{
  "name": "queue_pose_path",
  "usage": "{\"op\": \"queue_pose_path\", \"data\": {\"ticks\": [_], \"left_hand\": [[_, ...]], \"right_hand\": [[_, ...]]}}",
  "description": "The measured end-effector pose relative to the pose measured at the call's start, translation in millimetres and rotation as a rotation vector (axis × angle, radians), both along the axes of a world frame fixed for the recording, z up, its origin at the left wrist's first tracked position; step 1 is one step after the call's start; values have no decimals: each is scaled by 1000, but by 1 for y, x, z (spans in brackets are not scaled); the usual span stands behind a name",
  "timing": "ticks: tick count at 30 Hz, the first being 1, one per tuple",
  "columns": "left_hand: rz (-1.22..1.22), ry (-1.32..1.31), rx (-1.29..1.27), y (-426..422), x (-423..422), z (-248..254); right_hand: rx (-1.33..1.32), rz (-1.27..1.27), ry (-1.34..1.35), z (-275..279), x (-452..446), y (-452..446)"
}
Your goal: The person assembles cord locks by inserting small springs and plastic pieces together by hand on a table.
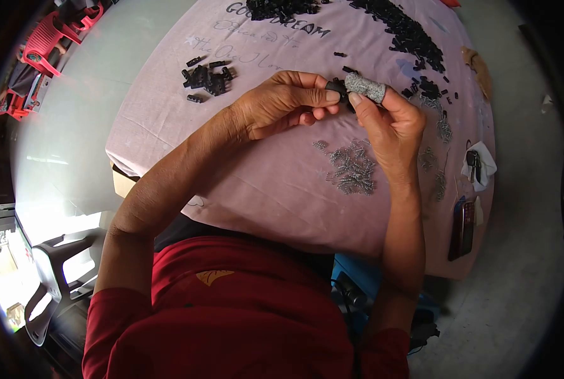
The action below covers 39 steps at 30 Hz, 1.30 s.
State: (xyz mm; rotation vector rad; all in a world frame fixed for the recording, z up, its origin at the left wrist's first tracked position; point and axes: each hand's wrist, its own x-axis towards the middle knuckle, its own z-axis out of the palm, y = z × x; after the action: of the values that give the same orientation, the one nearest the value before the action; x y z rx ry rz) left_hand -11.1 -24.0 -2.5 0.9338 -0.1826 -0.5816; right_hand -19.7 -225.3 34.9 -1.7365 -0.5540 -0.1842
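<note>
My left hand (285, 104) is closed, pinching a small black plastic part (342, 92) between thumb and forefinger above the table. My right hand (390, 126) meets it from the other side, thumb and forefinger closed at the same part. A grey knitted sleeve (364, 88) covers the right forefinger. The fingers hide most of the part. Just below the hands lies a pile of small metal springs (351, 169). To the left of my left hand is a small heap of black plastic parts (207, 79).
Larger heaps of black parts (414, 39) lie along the far side of the pink cloth (263, 189). More springs (444, 129) are at the right. A phone (462, 230) and keys on white tissue (478, 165) rest near the right edge. Chairs (48, 41) stand left.
</note>
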Motion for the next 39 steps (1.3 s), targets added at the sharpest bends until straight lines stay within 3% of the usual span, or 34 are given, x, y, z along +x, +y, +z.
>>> {"op": "queue_pose_path", "data": {"ticks": [4,12,33,39], "left_hand": [[2,8,26,1,1,2],[-7,26,-6,3,0,1],[-12,10,16,2,0,1],[-19,-3,62,2,0,2]], "right_hand": [[-74,-25,-162,-4,5,0],[-3,-10,-111,1,1,2],[-160,6,-219,0,4,-3],[-64,25,-22,-2,1,-3]]}}
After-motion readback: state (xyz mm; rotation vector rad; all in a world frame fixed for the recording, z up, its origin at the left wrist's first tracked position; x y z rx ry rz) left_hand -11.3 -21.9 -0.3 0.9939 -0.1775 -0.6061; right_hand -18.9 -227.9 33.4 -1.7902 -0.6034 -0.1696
